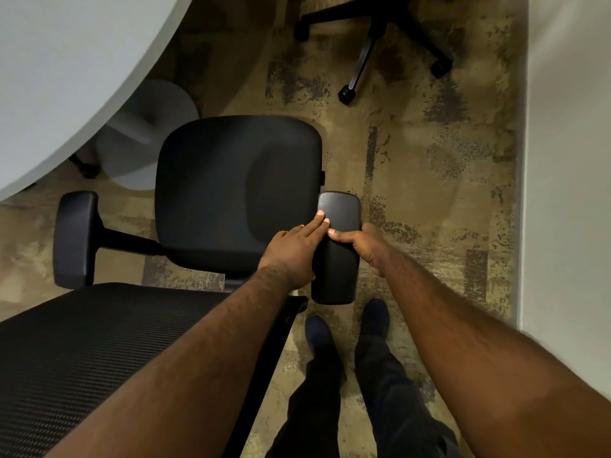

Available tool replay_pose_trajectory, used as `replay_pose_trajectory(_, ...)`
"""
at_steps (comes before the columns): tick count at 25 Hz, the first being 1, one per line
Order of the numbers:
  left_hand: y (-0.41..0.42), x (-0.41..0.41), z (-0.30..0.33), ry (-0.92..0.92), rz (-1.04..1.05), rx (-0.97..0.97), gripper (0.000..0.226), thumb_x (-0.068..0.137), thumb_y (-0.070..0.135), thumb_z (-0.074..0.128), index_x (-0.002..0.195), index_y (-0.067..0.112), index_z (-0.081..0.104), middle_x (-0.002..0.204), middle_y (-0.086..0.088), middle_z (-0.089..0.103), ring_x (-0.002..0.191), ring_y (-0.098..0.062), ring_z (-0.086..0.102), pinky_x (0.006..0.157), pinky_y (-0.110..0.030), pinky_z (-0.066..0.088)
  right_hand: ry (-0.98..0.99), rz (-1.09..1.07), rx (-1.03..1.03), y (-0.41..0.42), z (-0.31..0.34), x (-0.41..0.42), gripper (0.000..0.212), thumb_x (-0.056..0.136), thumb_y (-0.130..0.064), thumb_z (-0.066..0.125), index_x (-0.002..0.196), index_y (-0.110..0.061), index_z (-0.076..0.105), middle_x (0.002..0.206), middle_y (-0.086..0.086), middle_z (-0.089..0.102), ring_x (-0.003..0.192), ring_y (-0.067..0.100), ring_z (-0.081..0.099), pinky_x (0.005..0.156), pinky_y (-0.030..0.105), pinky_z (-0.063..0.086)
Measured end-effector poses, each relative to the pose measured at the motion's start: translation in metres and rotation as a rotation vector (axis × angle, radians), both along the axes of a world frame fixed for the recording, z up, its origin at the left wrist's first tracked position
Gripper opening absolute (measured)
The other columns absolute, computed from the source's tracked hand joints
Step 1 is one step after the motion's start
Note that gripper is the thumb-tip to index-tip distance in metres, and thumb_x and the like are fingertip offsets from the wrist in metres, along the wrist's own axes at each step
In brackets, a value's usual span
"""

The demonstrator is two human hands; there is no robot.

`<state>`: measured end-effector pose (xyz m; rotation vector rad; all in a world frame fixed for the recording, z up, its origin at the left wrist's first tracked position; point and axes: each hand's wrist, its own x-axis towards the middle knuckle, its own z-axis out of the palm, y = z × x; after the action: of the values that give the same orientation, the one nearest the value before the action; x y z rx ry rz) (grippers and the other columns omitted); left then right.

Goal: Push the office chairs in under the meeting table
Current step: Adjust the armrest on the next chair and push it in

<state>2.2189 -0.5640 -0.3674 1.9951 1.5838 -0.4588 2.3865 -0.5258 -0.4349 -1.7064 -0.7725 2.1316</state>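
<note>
The pale desk (49, 77) fills the far left. Just right of its edge stands the black chair (231, 190), seat not yet under. Both hands meet on its right armrest (339, 252): right hand (367, 246) grasping it, fingers curled round; left hand (294, 249) flat, fingers (315, 223) straight on top.

Two office chairs (238, 193) (377, 38), one table (66, 77), two hands (294, 252) (367, 246).

A black office chair (238, 193) with padded armrests stands at frame centre, its seat just outside the edge of the white counter (66, 77) at upper left. A second chair's wheeled base (373, 38) shows at top.
</note>
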Motion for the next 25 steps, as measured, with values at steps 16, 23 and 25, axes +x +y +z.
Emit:
replay_pose_trajectory(16,-0.001,-0.03,0.074,0.002,0.07,0.074,0.096,0.083,0.036,0.07,0.155,0.026,0.008,0.164,0.007,0.005,0.144,-0.019,0.025,0.114,-0.042,0.031,-0.38,0.09,0.45,-0.01,0.067,-0.013,0.104,0.067,-0.061,0.074,0.148,-0.017,0.025,0.151,0.008,0.029,0.135,0.025,0.034,0.107,0.048,0.037)
replay_pose_trajectory(23,-0.019,-0.045,0.16,0.019,0.26,0.266,0.095,0.084,0.042,0.069,0.155,0.028,0.007,0.163,0.009,0.005,0.145,-0.016,0.022,0.116,-0.04,0.028,-0.314,0.199,0.75,-0.002,0.165,-0.025,0.093,0.068,-0.062,0.071,0.144,-0.023,0.033,0.149,-0.003,0.03,0.132,0.015,0.036,0.103,0.035,0.038)
replay_pose_trajectory(25,-0.029,-0.055,0.184,0.033,0.276,0.323,0.094,0.084,0.045,0.067,0.155,0.028,0.007,0.163,0.009,0.006,0.146,-0.016,0.021,0.115,-0.04,0.028,-0.324,0.206,0.853,-0.006,0.189,-0.028,0.087,0.071,-0.055,0.074,0.142,-0.021,0.038,0.146,-0.003,0.035,0.13,0.014,0.038,0.1,0.03,0.035)
